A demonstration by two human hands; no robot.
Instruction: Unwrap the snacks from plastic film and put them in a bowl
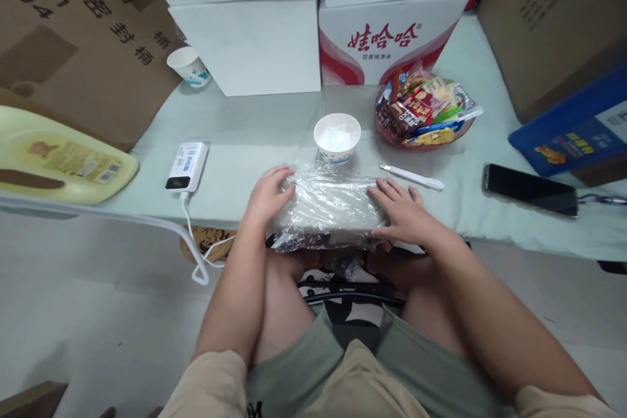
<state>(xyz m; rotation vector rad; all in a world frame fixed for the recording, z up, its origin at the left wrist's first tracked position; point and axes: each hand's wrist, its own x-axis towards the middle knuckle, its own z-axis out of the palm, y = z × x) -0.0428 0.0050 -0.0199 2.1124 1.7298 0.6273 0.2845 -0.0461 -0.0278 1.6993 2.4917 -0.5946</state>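
Note:
A crinkled sheet of clear plastic film [330,202] lies at the table's front edge, and its near side hangs over toward my lap. My left hand [269,194] rests at the film's left edge, fingers extended and thumb apart. On the opposite side, my right hand [404,210] lies with fingers spread over the film's right edge. Neither hand appears to grip it. Just beyond the film stands a paper cup [337,138] with clear, crumpled-looking material inside. A white, slim knife-like tool [411,176] lies beyond my right hand.
A bowl of wrapped snacks [426,111] stands at the back right, before white cartons [269,46]. A phone [531,189] with a cable lies right. Leftward are a cabled power bank [187,166], a yellow bottle [63,157] and a tipped paper cup [190,66].

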